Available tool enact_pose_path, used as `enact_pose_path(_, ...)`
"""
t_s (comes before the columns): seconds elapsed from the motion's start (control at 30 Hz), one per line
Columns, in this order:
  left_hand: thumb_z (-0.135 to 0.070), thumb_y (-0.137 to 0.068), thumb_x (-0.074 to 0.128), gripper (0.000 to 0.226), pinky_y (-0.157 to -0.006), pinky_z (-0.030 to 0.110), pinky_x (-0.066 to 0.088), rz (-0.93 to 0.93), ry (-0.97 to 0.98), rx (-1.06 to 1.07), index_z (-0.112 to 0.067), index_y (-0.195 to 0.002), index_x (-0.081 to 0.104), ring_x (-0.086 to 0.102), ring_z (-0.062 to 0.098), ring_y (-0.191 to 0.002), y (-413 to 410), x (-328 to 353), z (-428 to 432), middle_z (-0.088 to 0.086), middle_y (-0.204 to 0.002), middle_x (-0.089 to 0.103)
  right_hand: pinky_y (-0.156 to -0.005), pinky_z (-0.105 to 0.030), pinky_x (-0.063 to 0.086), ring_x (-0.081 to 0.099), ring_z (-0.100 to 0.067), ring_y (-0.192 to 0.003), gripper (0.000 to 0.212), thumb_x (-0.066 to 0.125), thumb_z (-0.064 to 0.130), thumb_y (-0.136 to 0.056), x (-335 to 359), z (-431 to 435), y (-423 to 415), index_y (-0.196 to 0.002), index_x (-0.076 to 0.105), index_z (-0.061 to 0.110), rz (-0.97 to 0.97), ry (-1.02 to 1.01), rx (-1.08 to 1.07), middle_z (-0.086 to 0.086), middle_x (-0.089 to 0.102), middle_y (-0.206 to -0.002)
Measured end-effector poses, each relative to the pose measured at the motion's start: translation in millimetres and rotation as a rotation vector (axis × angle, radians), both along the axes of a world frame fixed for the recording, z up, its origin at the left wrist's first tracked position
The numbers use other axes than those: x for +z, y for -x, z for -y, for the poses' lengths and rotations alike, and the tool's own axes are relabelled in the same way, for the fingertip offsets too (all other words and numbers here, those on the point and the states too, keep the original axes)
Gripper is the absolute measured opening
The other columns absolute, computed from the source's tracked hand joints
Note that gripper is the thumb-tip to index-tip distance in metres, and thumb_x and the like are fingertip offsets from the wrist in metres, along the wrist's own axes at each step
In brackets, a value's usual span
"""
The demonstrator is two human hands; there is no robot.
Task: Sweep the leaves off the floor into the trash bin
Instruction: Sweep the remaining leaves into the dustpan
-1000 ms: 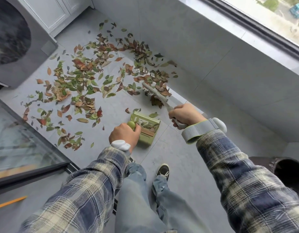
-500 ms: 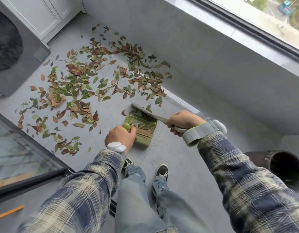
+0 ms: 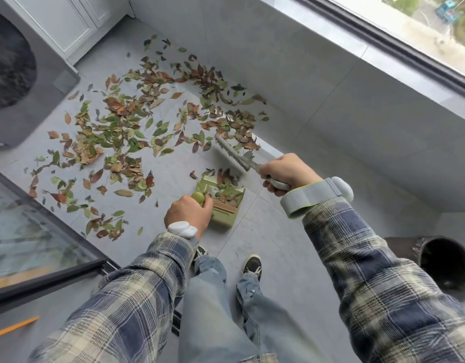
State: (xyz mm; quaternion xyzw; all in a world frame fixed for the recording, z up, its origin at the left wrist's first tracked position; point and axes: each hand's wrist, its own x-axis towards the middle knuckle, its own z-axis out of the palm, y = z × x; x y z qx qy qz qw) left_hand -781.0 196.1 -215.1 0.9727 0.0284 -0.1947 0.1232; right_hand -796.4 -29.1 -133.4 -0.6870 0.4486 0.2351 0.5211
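The left hand (image 3: 188,209) has its grip wrapped round the green handle of the dustpan (image 3: 223,203), which sits flat on the floor (image 3: 265,231) with a few leaves already in it. The right hand (image 3: 287,172) has its grip closed on the brush (image 3: 232,154), whose head is raised just beyond the pan's mouth, at the near edge of the leaves (image 3: 137,127). Those lie scattered over the floor ahead and to the left. The dark bin (image 3: 446,265) stands to the right, well apart from the pan
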Motion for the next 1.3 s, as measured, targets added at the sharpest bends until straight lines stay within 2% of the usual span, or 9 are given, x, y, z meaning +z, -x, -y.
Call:
enact_pose_path(0.13,-0.058,-0.087,0.050,0.050,-0.055,0.028,0.035,0.007,-0.006,-0.006,-0.015,-0.063,0.052,0.048,0.028,-0.058,-1,-2,-1,0.005,-0.062,0.049,-0.044,-0.023,0.045,0.057,-0.017,-0.041,0.009,0.059,0.007,-0.078,-14,-7,-2,-0.086,0.065,0.006,0.025,0.094,0.025,-0.011,0.059,-0.065)
enact_pose_path(0.33,-0.058,-0.086,0.051,0.048,-0.052,0.026,0.030,0.022,-0.003,-0.013,-0.016,-0.062,0.049,0.045,0.027,-0.056,-1,-3,0,0.003,-0.060,0.045,-0.039,-0.019,0.040,0.059,-0.024,-0.058,0.010,0.057,0.004,-0.078,-35,-15,0,-0.085,0.063,0.007,0.022,0.099,0.042,-0.009,0.051,-0.067)
enact_pose_path(0.47,-0.058,-0.085,0.051,0.052,-0.048,0.024,0.025,0.012,-0.002,-0.017,-0.017,-0.054,0.041,0.045,0.027,-0.054,-1,-4,-2,-0.001,-0.053,0.038,-0.045,-0.021,0.047,0.056,-0.021,-0.049,0.006,0.061,0.006,-0.084,-44,-15,8,-0.079,0.065,0.004,-0.021,0.076,0.084,-0.007,0.054,-0.063)
enact_pose_path(0.57,-0.058,-0.084,0.052,0.053,-0.050,0.026,0.030,0.007,0.009,-0.015,-0.017,-0.054,0.039,0.045,0.028,-0.054,-1,-5,-1,-0.001,-0.052,0.037,-0.053,-0.026,0.052,0.060,-0.018,-0.043,0.008,0.062,0.008,-0.084,-41,-14,14,-0.079,0.066,0.004,-0.079,0.086,0.208,-0.008,0.059,-0.063)
enact_pose_path(0.67,-0.059,-0.085,0.052,0.053,-0.053,0.027,0.033,0.003,0.008,-0.021,-0.018,-0.055,0.039,0.046,0.028,-0.056,0,-4,1,-0.001,-0.053,0.036,-0.051,-0.025,0.054,0.062,-0.014,-0.042,0.013,0.062,0.010,-0.080,-28,-8,20,-0.083,0.071,0.002,-0.137,0.108,0.334,-0.006,0.066,-0.065)
enact_pose_path(0.83,-0.058,-0.086,0.051,0.051,-0.054,0.027,0.034,0.007,0.015,-0.019,-0.018,-0.055,0.039,0.047,0.028,-0.056,1,-4,-1,0.003,-0.056,0.043,-0.042,-0.021,0.046,0.058,-0.015,-0.037,0.021,0.063,0.006,-0.076,1,8,12,-0.093,0.070,-0.004,-0.148,0.023,0.225,-0.012,0.070,-0.070)
enact_pose_path(0.97,-0.057,-0.086,0.051,0.052,-0.054,0.028,0.036,0.017,0.009,-0.014,-0.018,-0.054,0.038,0.048,0.028,-0.056,1,-2,0,0.003,-0.057,0.043,-0.038,-0.020,0.043,0.056,-0.018,-0.035,0.022,0.061,0.001,-0.076,20,11,1,-0.094,0.066,-0.010,-0.115,-0.017,0.163,-0.017,0.069,-0.065)
enact_pose_path(1.13,-0.059,-0.087,0.050,0.053,-0.055,0.028,0.035,0.021,0.007,-0.024,-0.019,-0.054,0.037,0.047,0.028,-0.056,1,-3,-1,0.002,-0.056,0.040,-0.036,-0.018,0.041,0.055,-0.014,-0.032,0.013,0.061,0.005,-0.080,29,8,-7,-0.088,0.064,-0.005,-0.058,0.049,0.176,-0.016,0.068,-0.073)
enact_pose_path(1.3,-0.059,-0.087,0.050,0.053,-0.053,0.027,0.034,0.032,0.008,-0.026,-0.019,-0.055,0.037,0.047,0.027,-0.055,0,-4,0,0.004,-0.058,0.044,-0.037,-0.017,0.042,0.054,-0.011,-0.034,0.009,0.062,0.007,-0.082,15,2,-7,-0.087,0.065,0.000,-0.011,0.118,0.227,-0.011,0.063,-0.070)
